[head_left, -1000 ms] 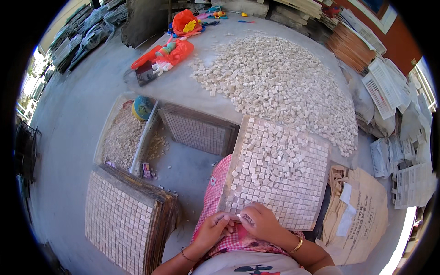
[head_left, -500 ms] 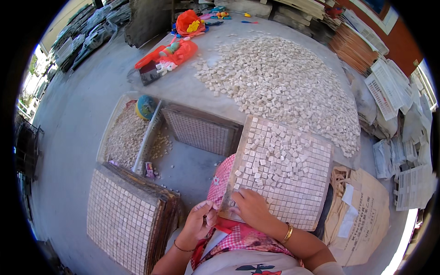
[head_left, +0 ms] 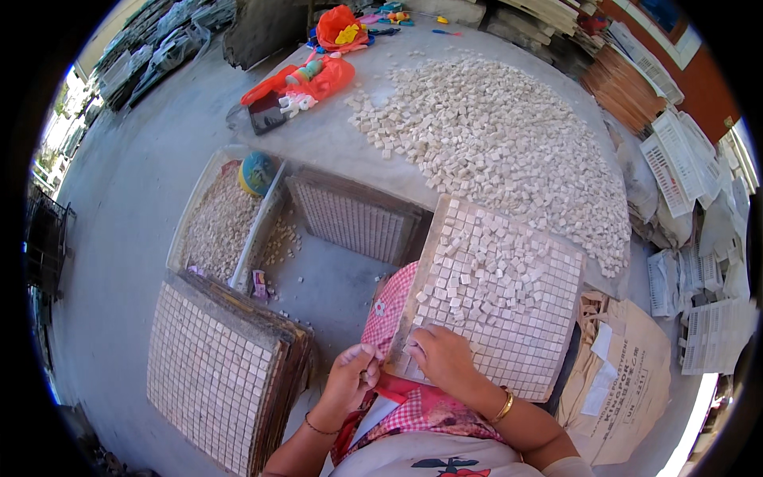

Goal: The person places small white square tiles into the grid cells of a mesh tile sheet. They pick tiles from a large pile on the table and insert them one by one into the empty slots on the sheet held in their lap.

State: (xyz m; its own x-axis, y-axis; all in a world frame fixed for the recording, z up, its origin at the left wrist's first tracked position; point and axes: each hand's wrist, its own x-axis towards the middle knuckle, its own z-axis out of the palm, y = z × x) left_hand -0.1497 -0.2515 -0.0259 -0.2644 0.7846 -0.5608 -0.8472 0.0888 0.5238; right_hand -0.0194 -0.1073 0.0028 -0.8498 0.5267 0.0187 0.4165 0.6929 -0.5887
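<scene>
Workshop around me: tile-filled board [head_left: 520, 342] before me, stacked boards [head_left: 211, 370] at my left, heap of loose tiles [head_left: 505, 147], plastic crates [head_left: 674, 168].

**Soft daylight, burnt-out rims, bowed edges**

Even, diffuse daylight covers the grey floor [head_left: 119, 246], leaving soft-edged shadows. Glare washes out a white strip [head_left: 696, 425] at four o'clock and the bright opening [head_left: 62, 143] between nine and ten. Straight edges bow toward the rim, where black swallows the corners and bluish fringes show. Far details look soft; the middle is fairly crisp.
</scene>
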